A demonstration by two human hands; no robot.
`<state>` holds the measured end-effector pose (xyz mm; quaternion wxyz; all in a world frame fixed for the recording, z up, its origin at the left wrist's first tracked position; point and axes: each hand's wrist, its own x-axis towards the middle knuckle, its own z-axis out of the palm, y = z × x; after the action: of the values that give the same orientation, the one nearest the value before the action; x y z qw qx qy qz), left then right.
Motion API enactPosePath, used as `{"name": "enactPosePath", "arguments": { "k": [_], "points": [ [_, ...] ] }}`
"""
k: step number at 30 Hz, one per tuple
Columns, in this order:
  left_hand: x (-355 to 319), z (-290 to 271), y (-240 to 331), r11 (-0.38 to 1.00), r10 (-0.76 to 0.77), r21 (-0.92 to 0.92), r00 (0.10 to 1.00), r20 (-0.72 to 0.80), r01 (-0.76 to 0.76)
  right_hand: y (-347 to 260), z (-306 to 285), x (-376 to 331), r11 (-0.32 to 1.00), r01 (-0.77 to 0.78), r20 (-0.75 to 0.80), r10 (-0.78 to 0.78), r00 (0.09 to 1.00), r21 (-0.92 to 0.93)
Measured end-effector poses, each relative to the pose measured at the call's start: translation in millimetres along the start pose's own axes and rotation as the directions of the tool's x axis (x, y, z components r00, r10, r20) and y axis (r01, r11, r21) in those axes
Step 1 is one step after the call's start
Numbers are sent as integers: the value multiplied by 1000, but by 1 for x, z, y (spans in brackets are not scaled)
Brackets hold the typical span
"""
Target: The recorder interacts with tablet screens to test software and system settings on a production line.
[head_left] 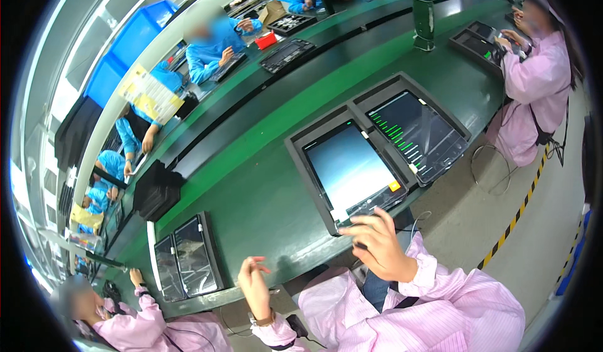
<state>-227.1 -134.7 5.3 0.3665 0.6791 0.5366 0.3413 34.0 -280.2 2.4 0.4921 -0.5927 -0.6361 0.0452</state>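
Note:
Two tablets lie side by side in a black two-compartment tray on the green bench. The left tablet (348, 170) has a bright white-blue screen with an orange patch at its lower corner. On the right tablet (411, 129) the dark screen shows rows of green bars. My right hand (380, 245), fingers apart, is at the left tablet's near edge; whether a fingertip touches it I cannot tell. Lower and to the left, my left hand (254, 286) is raised by the bench edge, fingers loosely bent and apart, holding nothing.
Another tray (217, 258) with two dark tablets sits at the left, near a person in pink (129, 320). A stack of black trays (157, 189) stands behind it. At right, a second person in pink (534, 69) handles devices. People in blue work across the bench; a green post (423, 13) rises there.

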Motion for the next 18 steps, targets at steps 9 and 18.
{"name": "enactPosePath", "arguments": {
  "k": [9,18],
  "points": [
    [86,71,63,998,20,-57,907,420,5,23,-23,-6,992,-127,-406,118,906,3],
    [108,113,46,966,-37,-170,757,653,194,237,-174,-38,871,-385,-716,476,510,305]
  ]
}}
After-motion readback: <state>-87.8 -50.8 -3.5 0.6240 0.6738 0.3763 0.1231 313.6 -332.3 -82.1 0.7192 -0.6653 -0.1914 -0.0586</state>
